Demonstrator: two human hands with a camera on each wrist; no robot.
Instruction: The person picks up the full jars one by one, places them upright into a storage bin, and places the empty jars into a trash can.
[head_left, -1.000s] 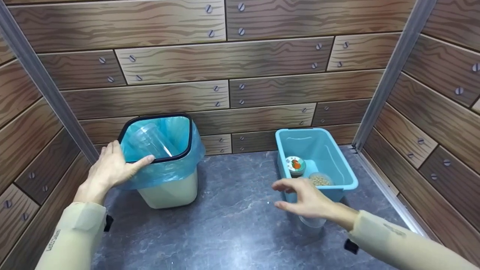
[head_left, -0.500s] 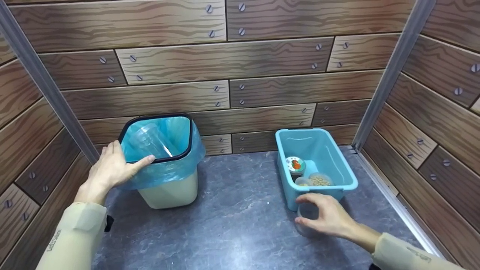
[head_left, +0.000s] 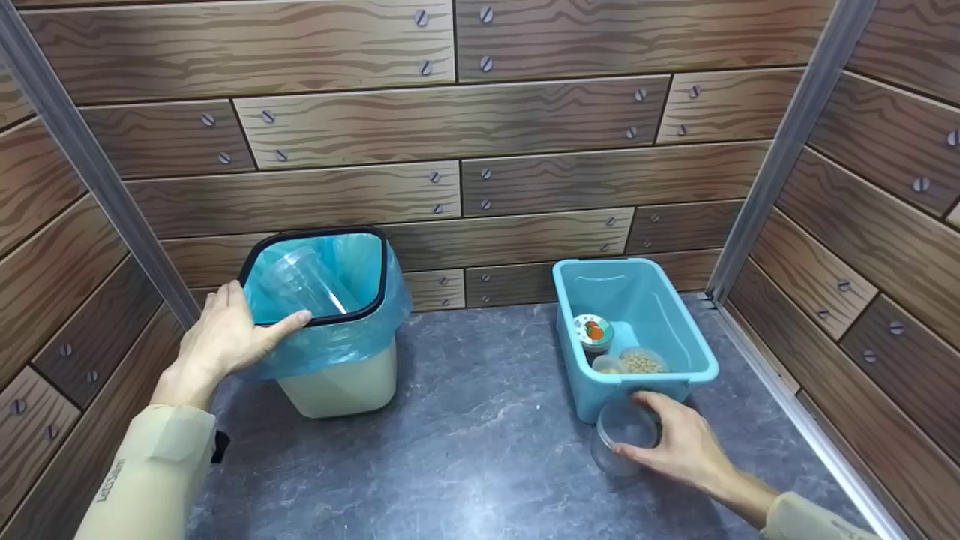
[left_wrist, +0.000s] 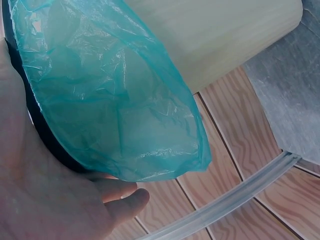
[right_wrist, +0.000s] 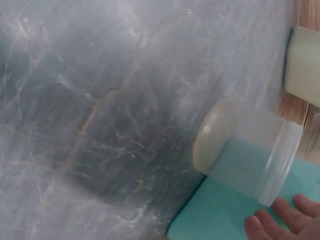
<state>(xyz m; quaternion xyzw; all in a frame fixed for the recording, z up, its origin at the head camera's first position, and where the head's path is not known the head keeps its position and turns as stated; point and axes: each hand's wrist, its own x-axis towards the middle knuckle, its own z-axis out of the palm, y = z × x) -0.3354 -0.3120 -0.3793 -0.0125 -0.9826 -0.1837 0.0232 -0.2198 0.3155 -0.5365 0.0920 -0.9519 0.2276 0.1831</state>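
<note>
My left hand [head_left: 217, 334] rests on the left front corner of a trash bin [head_left: 341, 386], fingers stretched along its side and thumb lying across the dark rim. A blue bag [left_wrist: 115, 105] lines the bin and folds over the outside; a clear plastic container [head_left: 307, 281] lies tilted in it. At the right, my right hand [head_left: 679, 442] holds a clear plastic jar [head_left: 619, 450] by its rim, thumb in front and fingers behind. The jar [right_wrist: 245, 150] stands upright on the floor, with its rim between fingertips and thumb in the right wrist view.
Just behind the jar stands a light blue tub [head_left: 570, 375]. In it are a round tin with a printed lid [head_left: 592, 330], a container of pale beans or pellets [head_left: 641, 361] and a smaller clear container [head_left: 606, 365]. Wood-patterned walls [head_left: 525, 112] surround the grey marbled floor [head_left: 480, 420].
My right hand has come down and to the right from in front of the tub and has taken the jar's rim between thumb and fingers. The left hand has stayed on the bin.
</note>
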